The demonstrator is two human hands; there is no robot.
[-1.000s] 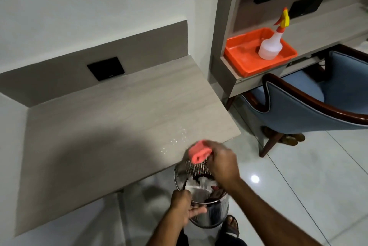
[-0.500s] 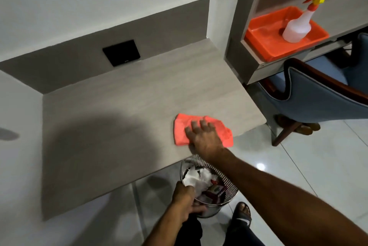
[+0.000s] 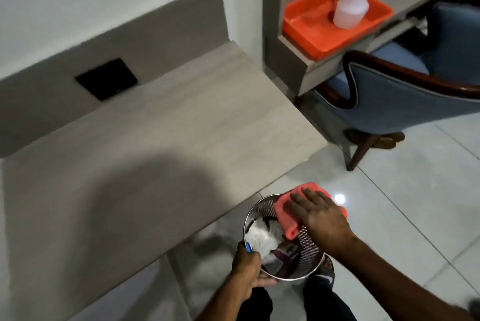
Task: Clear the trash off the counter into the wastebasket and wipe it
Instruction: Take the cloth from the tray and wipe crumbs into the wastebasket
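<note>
The wastebasket (image 3: 284, 240), a perforated metal bin, is just off the counter's near edge, below it, and it's loaded: crumpled white paper (image 3: 261, 237) and some dark wrappers sit inside. The left hand (image 3: 246, 268) is wrapped around the near rim, fingers curled under the side, with a small blue thing (image 3: 248, 246) showing beside the thumb; what that is, I can't tell. Over the far rim, the right hand (image 3: 320, 219) lies flat and spread on a folded coral cloth (image 3: 288, 213), pressing it down so it drapes across the basket's edge, off the worktop altogether. Now the counter (image 3: 161, 144) itself: bare pale wood grain, nothing lying on it that I can see, only a broad shadow across the front and a black square plate (image 3: 106, 79) on the grey backsplash. So the clearing looks done, and by my reading the wipe is at or near its end, crumbs perhaps being shaken into the bin. Off to the right, a spray bottle (image 3: 350, 9) stands in an orange tray (image 3: 311, 32), with a blue chair (image 3: 405, 97) beneath. Labels? Nothing readable anywhere; the wrappers are too blurred.
</note>
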